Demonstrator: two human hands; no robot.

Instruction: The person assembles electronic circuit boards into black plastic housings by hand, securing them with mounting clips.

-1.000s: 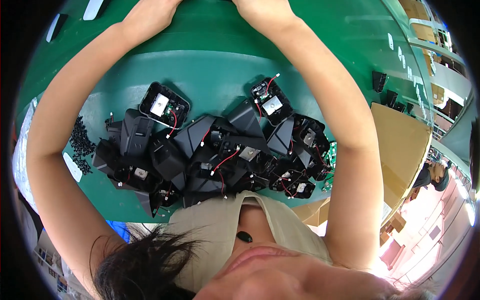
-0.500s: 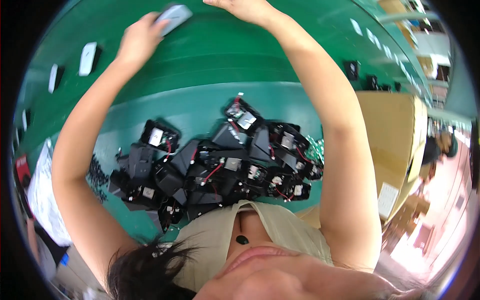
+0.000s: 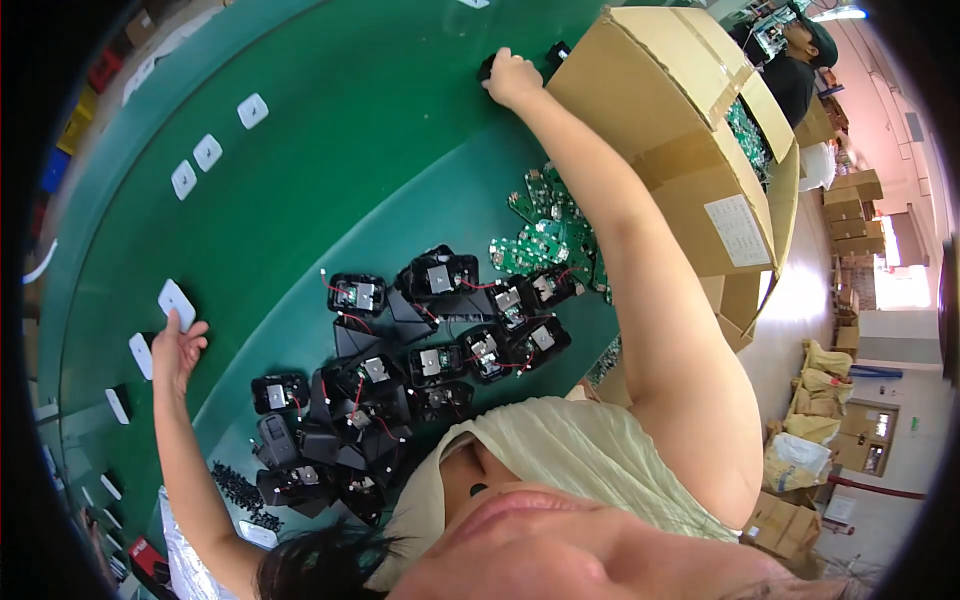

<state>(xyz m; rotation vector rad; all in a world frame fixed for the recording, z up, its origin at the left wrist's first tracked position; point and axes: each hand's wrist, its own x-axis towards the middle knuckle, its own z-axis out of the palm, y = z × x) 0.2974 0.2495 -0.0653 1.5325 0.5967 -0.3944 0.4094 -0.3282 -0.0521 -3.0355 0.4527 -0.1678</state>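
On the green belt at the left, my left hand (image 3: 178,350) has its fingers apart. One fingertip touches the lower edge of a white-faced device (image 3: 176,305); the hand is not wrapped round it. A second white-faced device (image 3: 141,356) with a dark body stands beside that hand. Far off at the upper middle, my right hand (image 3: 514,80) is closed on a black plastic housing (image 3: 487,68), most of it hidden by the fingers. Several open black housings (image 3: 437,362) with red wires and metal blocks lie heaped on the work surface between my arms.
Green circuit boards (image 3: 540,245) lie piled beside my right forearm. A large cardboard box (image 3: 650,110) stands at the right. More white-faced pieces (image 3: 207,152) sit along the belt. Small black parts (image 3: 240,492) lie near my left forearm. A person (image 3: 790,85) is beyond the box.
The view has turned toward the right. My left hand has moved off the device it gripped, which now appears to stand on the belt. My right hand has reached a black housing by the box.
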